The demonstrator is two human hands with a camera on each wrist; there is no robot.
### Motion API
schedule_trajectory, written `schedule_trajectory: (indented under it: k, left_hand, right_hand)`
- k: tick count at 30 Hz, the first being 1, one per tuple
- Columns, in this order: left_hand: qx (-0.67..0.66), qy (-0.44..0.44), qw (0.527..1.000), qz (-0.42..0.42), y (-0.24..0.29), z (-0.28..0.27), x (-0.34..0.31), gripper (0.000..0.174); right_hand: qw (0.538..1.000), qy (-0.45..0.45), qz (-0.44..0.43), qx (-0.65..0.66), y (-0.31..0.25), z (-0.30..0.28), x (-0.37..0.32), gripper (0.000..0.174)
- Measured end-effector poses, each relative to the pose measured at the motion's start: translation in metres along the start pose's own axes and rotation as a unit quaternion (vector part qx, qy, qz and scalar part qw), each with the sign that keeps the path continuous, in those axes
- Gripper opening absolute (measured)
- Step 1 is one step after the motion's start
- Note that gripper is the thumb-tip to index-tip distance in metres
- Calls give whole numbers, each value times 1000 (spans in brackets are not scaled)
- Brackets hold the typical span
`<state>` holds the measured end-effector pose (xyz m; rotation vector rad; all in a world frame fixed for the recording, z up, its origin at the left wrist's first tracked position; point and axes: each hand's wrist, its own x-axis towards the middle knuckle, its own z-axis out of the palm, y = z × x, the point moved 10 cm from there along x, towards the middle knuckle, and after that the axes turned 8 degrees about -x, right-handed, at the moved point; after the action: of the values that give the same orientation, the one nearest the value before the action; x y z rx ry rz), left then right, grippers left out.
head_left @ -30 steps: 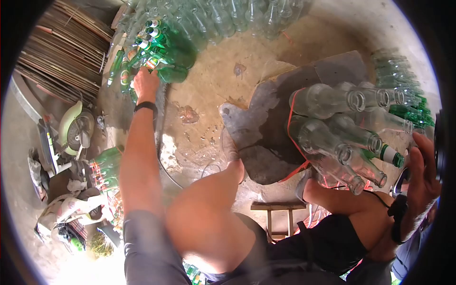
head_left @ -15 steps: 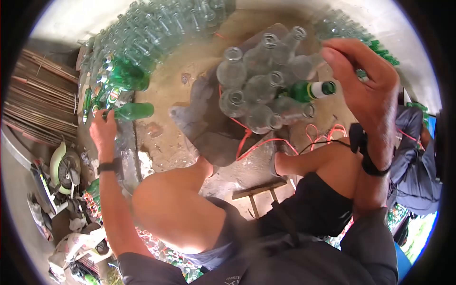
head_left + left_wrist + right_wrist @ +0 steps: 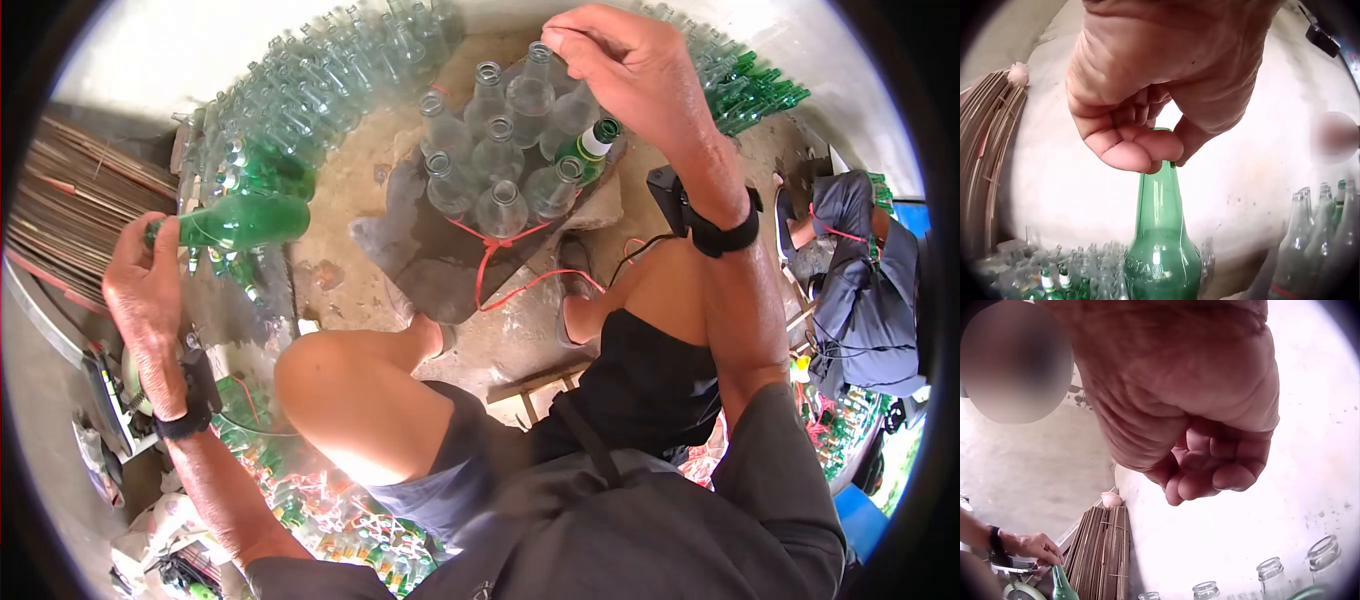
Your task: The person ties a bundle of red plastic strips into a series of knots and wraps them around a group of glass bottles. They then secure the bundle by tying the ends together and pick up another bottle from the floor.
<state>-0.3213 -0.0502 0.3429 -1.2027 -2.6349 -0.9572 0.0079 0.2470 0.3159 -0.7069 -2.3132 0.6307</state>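
My left hand (image 3: 145, 285) pinches the neck of a green bottle (image 3: 245, 222), which lies sideways in the head view; the left wrist view shows fingers and thumb of the left hand (image 3: 1166, 81) round the top of the upright green bottle (image 3: 1163, 265). Over the far side of a bundle of clear bottles (image 3: 498, 160) is my right hand (image 3: 640, 75), its fingers loosely curled. No object shows within the right hand (image 3: 1191, 400) in the right wrist view. One green bottle (image 3: 592, 143) with a white neck label stands in the bundle, and red cord (image 3: 490, 245) runs around it.
Rows of clear bottles (image 3: 340, 70) line the wall, with green bottles (image 3: 260, 165) at their near end. More green bottles (image 3: 755, 95) are at the back right. Wooden strips (image 3: 80, 200) lie stacked at the left. A small wooden stool (image 3: 535, 390) is between the legs.
My left hand has raised the green bottle away from the others on the left. From the right, my right hand has come over to the far side of the bundle.
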Motion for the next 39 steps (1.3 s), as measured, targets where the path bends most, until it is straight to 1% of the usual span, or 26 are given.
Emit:
schedule_trajectory:
  k: [1,2,4,5,7,8,10,13,15,17,19,20,21,22,23,24,25,27,28,29,31,34,35,37,38,39]
  left_hand:
    - [-19,-4,1000,-2,9,-8,3,23]
    - [-19,-2,1000,1,20,-17,6,23]
    - [-57,1,997,50,49,-31,15,25]
    - [-56,3,997,52,65,-36,17,25]
    - [-54,28,994,95,111,-45,15,28]
    - [-52,54,993,96,125,-48,14,33]
    - [-51,60,992,101,152,-51,15,36]
    - [-85,68,989,99,181,-48,17,40]
    - [-117,37,987,106,204,-38,16,39]
    - [-91,32,990,98,225,-27,13,40]
    - [-118,53,975,180,251,-19,7,42]
    - [-126,-4,983,134,249,-9,17,40]
    - [-125,-5,983,136,254,-3,18,40]
    - [-109,13,981,159,264,4,14,39]
    - [-93,32,978,182,277,10,8,37]
    - [-118,-6,976,182,282,23,7,33]
    - [-118,-6,976,183,284,30,6,33]
    - [-158,-54,964,207,291,52,3,33]
    - [-183,-46,955,230,298,56,2,32]
    - [-183,-47,955,231,303,57,0,32]
    - [-124,-22,962,241,315,56,-3,32]
    - [-135,-45,966,215,315,65,-2,31]
    - [-135,-46,966,217,317,66,-1,31]
    - [-176,-51,953,240,320,66,-5,30]
    - [-175,-52,954,239,329,66,-14,30]
    - [-97,3,963,252,346,60,-28,19]
  right_hand:
    - [999,18,-25,25,-4,-3,0,12]
    - [999,22,-26,25,-6,-6,0,12]
    - [999,15,24,40,-1,-8,0,13]
    - [999,18,22,41,1,-10,0,13]
    - [999,28,-16,11,7,-12,0,13]
    - [999,31,-17,12,20,-9,0,13]
    - [998,45,-17,27,47,-2,-2,18]
    - [995,82,-35,52,53,-10,-5,15]
    - [994,95,-32,49,60,-13,-6,15]
    - [993,105,-26,45,64,-17,-8,16]
    - [994,107,4,31,72,-20,-8,18]
    - [994,109,5,32,72,-23,-9,18]
    - [996,82,29,18,76,-20,-8,20]
    - [997,55,54,5,80,-16,-8,22]
    - [997,56,55,6,81,-15,-8,22]
    - [995,89,36,17,78,-17,-7,20]
    - [992,123,18,27,76,-22,-7,19]
    - [992,123,22,22,77,-21,-7,20]
    - [992,122,24,18,78,-21,-7,21]
    - [992,123,25,18,78,-21,-7,21]
    - [991,126,31,23,80,-21,-8,22]
    - [992,126,31,4,80,-22,-8,23]
    - [991,128,32,4,79,-24,-8,23]
    - [994,96,50,2,79,-18,-10,23]
    - [994,95,51,3,81,-17,-10,23]
    - [994,107,36,-7,79,-18,-10,23]
